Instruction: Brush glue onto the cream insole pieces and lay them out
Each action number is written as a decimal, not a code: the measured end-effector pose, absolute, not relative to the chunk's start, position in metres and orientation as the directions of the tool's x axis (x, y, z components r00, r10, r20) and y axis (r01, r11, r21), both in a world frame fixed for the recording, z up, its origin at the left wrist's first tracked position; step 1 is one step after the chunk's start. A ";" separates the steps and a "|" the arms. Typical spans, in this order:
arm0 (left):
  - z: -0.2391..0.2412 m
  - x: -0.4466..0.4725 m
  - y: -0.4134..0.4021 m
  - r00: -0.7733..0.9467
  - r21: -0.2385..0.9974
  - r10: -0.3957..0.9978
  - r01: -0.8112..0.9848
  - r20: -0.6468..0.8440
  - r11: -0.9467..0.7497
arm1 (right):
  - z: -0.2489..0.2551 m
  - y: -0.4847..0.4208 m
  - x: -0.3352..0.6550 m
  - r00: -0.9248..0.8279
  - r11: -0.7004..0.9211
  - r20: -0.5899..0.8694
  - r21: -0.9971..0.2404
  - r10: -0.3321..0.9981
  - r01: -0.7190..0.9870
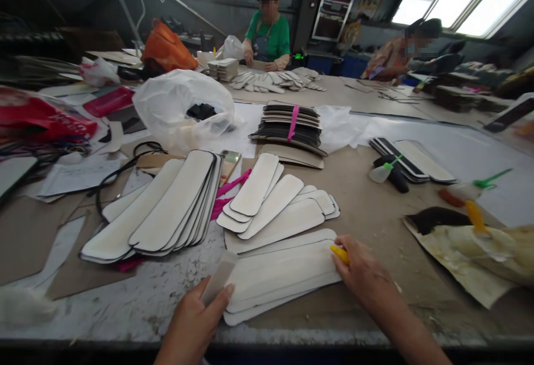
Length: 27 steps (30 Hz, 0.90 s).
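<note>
My left hand pinches one end of a pale strip at the near edge of the table. My right hand is closed on a small yellow tool, whose tip rests on the right end of a stack of long white strips lying flat between both hands. Just beyond, more white strips are fanned out, and a bigger fan of black-edged white strips lies to the left.
A bound stack of dark strips with a pink band sits mid-table beside a white plastic bag. Squeeze bottles and a glue-stained sheet lie to the right. Two other people work at the table's far side.
</note>
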<state>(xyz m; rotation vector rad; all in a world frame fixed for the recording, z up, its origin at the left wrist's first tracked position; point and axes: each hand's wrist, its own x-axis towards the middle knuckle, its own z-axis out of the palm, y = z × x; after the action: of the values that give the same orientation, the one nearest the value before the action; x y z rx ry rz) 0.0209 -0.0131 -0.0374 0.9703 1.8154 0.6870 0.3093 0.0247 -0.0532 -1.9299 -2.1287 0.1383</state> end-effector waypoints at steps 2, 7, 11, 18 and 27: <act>-0.039 0.021 -0.014 -0.272 0.772 0.844 0.345 -0.461 0.533 | -0.044 0.027 0.311 -0.033 0.052 0.078 -0.257 0.996 0.965; -0.043 0.020 -0.014 -0.277 0.745 0.840 0.389 -0.467 0.543 | -0.036 0.030 0.320 0.027 -0.018 0.035 -0.254 0.999 0.967; -0.045 0.019 -0.014 -0.272 0.745 0.851 0.413 -0.448 0.524 | -0.033 0.028 0.321 0.049 -0.049 -0.008 -0.294 0.999 0.954; -0.047 0.019 -0.015 -0.266 0.781 0.864 0.373 -0.426 0.500 | -0.019 0.025 0.316 0.072 -0.087 -0.052 -0.379 0.996 0.922; -0.034 0.020 -0.014 -0.207 0.838 0.875 0.260 -0.437 0.480 | -0.022 0.017 0.318 0.094 -0.103 -0.053 -0.217 0.994 0.971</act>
<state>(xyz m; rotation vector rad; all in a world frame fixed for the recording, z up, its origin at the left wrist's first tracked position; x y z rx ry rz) 0.0205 -0.0142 -0.0335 0.9733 1.7268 0.7690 0.3179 0.0172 -0.0225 -2.2264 -2.0144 0.2814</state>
